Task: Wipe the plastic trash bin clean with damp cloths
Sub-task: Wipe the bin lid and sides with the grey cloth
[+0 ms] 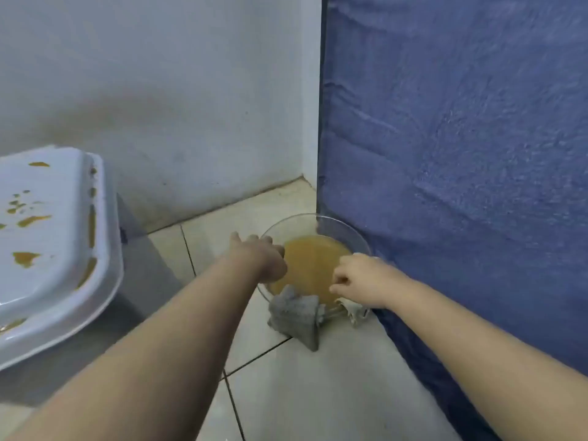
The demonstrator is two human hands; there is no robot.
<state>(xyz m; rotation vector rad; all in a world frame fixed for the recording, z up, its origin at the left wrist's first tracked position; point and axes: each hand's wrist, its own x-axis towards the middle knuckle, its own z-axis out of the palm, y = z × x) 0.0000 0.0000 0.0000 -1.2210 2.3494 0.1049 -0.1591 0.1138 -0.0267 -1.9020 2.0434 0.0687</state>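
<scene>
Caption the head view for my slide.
Left hand and right hand at a glass bowl of brown water, grey cloth over its rim, stained bin nearby.

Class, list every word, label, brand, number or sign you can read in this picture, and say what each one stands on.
None: no readable text shows on the trash bin, the glass bowl, the grey cloth, the blue fabric or the wall.

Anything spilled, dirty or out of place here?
Yes. The bin lid is spattered with orange-brown stains, some along its right edge. The bowl holds murky brown water, and a grey cloth hangs over its rim onto the floor.
</scene>
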